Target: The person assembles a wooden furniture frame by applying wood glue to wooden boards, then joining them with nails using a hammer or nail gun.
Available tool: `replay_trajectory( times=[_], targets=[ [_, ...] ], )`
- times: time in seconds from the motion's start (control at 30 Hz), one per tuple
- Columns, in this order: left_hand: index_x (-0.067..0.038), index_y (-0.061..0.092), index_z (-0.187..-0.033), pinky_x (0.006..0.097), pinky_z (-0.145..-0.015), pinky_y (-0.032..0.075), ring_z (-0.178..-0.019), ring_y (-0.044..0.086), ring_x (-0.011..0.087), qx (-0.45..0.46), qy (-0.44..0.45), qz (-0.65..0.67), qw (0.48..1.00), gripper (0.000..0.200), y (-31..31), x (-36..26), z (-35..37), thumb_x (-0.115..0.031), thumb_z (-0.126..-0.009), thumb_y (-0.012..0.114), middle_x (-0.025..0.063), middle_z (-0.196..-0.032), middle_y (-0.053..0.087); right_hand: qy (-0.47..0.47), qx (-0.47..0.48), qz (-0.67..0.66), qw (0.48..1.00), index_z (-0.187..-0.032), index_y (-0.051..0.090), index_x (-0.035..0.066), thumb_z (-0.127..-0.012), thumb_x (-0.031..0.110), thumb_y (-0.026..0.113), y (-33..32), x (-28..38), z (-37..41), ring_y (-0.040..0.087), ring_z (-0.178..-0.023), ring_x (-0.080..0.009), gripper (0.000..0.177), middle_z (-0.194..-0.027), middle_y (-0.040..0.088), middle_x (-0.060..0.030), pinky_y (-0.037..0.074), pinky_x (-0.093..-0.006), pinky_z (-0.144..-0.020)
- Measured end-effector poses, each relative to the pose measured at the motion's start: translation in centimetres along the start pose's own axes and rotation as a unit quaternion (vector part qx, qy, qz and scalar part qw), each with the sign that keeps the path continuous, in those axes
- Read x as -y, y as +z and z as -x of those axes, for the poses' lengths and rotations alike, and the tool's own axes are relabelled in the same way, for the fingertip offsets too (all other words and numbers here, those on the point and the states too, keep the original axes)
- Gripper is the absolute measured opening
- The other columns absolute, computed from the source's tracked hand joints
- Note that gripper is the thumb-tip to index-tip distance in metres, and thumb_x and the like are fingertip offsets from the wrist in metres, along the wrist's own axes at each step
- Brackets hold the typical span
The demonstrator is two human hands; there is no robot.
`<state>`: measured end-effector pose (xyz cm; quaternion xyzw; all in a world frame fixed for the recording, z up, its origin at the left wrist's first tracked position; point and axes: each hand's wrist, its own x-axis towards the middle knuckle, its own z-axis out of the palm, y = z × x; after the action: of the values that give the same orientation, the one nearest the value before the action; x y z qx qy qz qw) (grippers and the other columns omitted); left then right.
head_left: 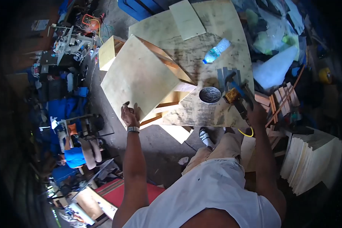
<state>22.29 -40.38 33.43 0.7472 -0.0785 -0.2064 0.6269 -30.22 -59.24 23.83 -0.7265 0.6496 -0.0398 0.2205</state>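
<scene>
My left hand (129, 115) rests on the near edge of a pale plywood panel, fingers spread. This panel (138, 76) forms the upper face of an open-sided wooden box that stands tilted in my view. My right hand (257, 114) is closed around what looks like a nail gun (237, 103), dark with a worn yellowish part. A yellow hose (247, 133) curves below it. Right beside the tool lies a hammer (235, 84) with a blue handle, partly overlapped. To its left stands a round tin of nails (210, 95). Grey strips (224, 75), apparently nails, lie behind.
The stained wooden table (171, 34) holds a water bottle (217, 50) and a loose board (187, 19). Stacked panels (311, 157) and wood offcuts (285, 97) stand at right. Another wooden box (107, 54) sits behind at left. A person in blue (75, 157) sits far left.
</scene>
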Motion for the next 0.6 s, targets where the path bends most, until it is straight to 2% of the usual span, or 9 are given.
replay_trajectory(
  times=[0.07, 0.17, 0.2, 0.27, 0.37, 0.4, 0.47, 0.57, 0.6],
  targets=[
    [-0.002, 0.056, -0.117, 0.0322, -0.043, 0.042, -0.042, 0.042, 0.0149, 0.001, 0.057, -0.262, 0.963, 0.052, 0.7, 0.4, -2.0, -0.049, -0.095, 0.053, 0.0026, -0.059, 0.047, -0.049, 0.0, -0.018, 0.999, -0.113, 0.064, 0.01, -0.084, 0.032, 0.066, 1.1, -1.5, -5.1, 0.064, -0.088, -0.0361, 0.036, -0.094, 0.066, -0.0157, 0.051, -0.0488, -0.074],
    [0.0, 0.057, -0.116, 0.0407, -0.052, 0.047, -0.05, 0.055, 0.0254, 0.02, 0.216, -0.559, 0.8, 0.068, 8.4, -4.2, 0.8, -0.061, -0.086, 0.061, 0.0115, -0.061, 0.058, -0.143, -0.028, -0.027, 0.989, -0.112, 0.065, 0.012, -0.084, 0.032, 0.067, 3.1, -3.1, -10.8, 0.064, -0.084, -0.0349, 0.035, -0.092, 0.065, -0.0131, 0.051, -0.048, -0.073],
    [-0.001, 0.052, -0.123, 0.0492, -0.066, 0.049, -0.075, 0.065, 0.0435, 0.028, 0.162, -0.59, 0.79, 0.08, 12.3, -6.5, 1.8, -0.068, -0.08, 0.061, 0.0252, -0.08, 0.067, -0.163, -0.014, -0.02, 0.986, -0.111, 0.065, 0.012, -0.084, 0.033, 0.068, 3.6, -3.2, -12.3, 0.064, -0.085, -0.0342, 0.035, -0.092, 0.065, -0.0125, 0.051, -0.0477, -0.074],
    [0.001, 0.04, -0.135, 0.048, -0.091, 0.049, -0.106, 0.062, 0.0444, 0.019, 0.143, -0.636, 0.758, 0.096, 19.5, -8.7, 2.3, -0.069, -0.075, 0.066, 0.0331, -0.113, 0.062, -0.193, 0.015, 0.001, 0.981, -0.11, 0.065, 0.012, -0.082, 0.032, 0.069, 5.0, -3.2, -14.7, 0.063, -0.089, -0.0326, 0.035, -0.092, 0.065, -0.0111, 0.05, -0.0475, -0.077],
    [0.002, 0.032, -0.141, 0.0438, -0.098, 0.048, -0.116, 0.058, 0.0393, 0.04, 0.046, -0.711, 0.701, 0.11, 27.6, -9.3, 1.6, -0.07, -0.068, 0.072, 0.028, -0.13, 0.055, -0.21, 0.043, 0.056, 0.975, -0.11, 0.065, 0.01, -0.081, 0.029, 0.07, 6.7, -1.8, -16.1, 0.058, -0.103, -0.0292, 0.035, -0.1, 0.065, -0.009, 0.047, -0.048, -0.088],
    [0.003, 0.024, -0.145, 0.0422, -0.099, 0.047, -0.118, 0.058, 0.0364, 0.04, 0.028, -0.752, 0.657, 0.106, 28.4, -8.3, 0.6, -0.058, -0.073, 0.072, 0.0269, -0.131, 0.054, -0.208, 0.008, 0.04, 0.977, -0.111, 0.064, 0.009, -0.081, 0.028, 0.07, 7.0, -1.4, -16.1, 0.058, -0.104, -0.0294, 0.036, -0.102, 0.064, -0.0095, 0.046, -0.048, -0.089],
    [0.005, 0.028, -0.145, 0.0415, -0.1, 0.047, -0.12, 0.057, 0.0344, 0.069, 0.005, -0.774, 0.629, 0.094, 28.6, -7.8, -1.3, -0.038, -0.074, 0.071, 0.027, -0.136, 0.05, -0.204, -0.063, 0.008, 0.977, -0.112, 0.063, 0.008, -0.081, 0.027, 0.07, 7.7, -0.7, -15.8, 0.056, -0.107, -0.03, 0.037, -0.107, 0.063, -0.0104, 0.045, -0.048, -0.091],
    [0.01, 0.037, -0.14, 0.0444, -0.101, 0.046, -0.12, 0.058, 0.0348, 0.139, 0.05, -0.825, 0.545, 0.089, 28.1, -7.5, -2.8, -0.039, -0.073, 0.069, 0.0256, -0.136, 0.052, -0.206, -0.096, -0.101, 0.969, -0.115, 0.061, 0.007, -0.083, 0.025, 0.069, 7.5, 0.1, -13.3, 0.057, -0.106, -0.0319, 0.038, -0.112, 0.062, -0.0134, 0.046, -0.0477, -0.092],
    [0.009, 0.05, -0.13, 0.0438, -0.1, 0.047, -0.12, 0.058, 0.0342, 0.123, 0.056, -0.823, 0.552, 0.076, 28.2, -7.9, -2.1, -0.037, -0.073, 0.069, 0.025, -0.134, 0.054, -0.197, -0.086, -0.122, 0.969, -0.114, 0.062, 0.006, -0.083, 0.024, 0.068, 6.9, 0.4, -12.2, 0.057, -0.105, -0.0324, 0.036, -0.111, 0.062, -0.0141, 0.046, -0.0471, -0.091]
  ],
)
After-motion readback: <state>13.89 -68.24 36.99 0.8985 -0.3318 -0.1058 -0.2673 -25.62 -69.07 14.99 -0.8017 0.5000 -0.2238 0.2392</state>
